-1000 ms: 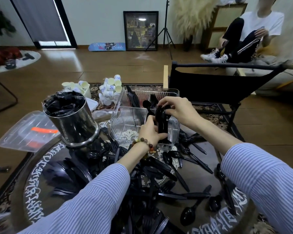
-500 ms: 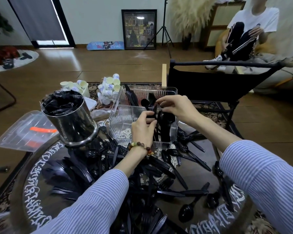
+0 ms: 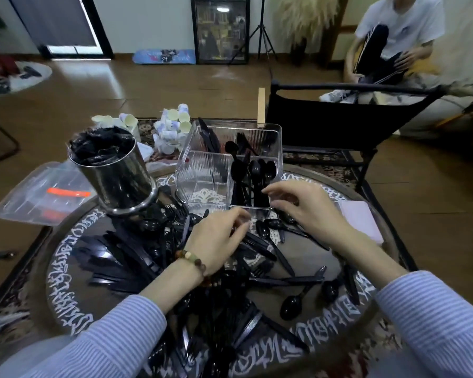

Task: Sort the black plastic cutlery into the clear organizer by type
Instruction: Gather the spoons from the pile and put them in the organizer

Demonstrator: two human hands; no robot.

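Note:
A clear organizer [image 3: 202, 184] with several compartments stands at the far middle of the round table [image 3: 366, 304]. Black spoons [image 3: 254, 175] stand upright in its near right compartment; knives [image 3: 209, 137] and forks [image 3: 243, 143] lean in the back ones. A heap of loose black cutlery [image 3: 137, 260] covers the table in front. My left hand [image 3: 216, 241], with a bead bracelet, hovers over the heap just in front of the organizer, fingers loosely curled and holding nothing. My right hand [image 3: 303, 208] is beside the organizer's near right corner, fingers apart and empty.
A steel canister [image 3: 120, 178] with a black bag stands at the left. A clear lid [image 3: 38, 197] lies beyond the table's left edge. Paper cups [image 3: 172, 126] sit behind. A black folding chair [image 3: 339, 118] stands at the far right. A person sits in the background.
Both hands put a bundle of spoons into the near right compartment, let go, and drew back toward me over the table. The spoons now stand in the organizer.

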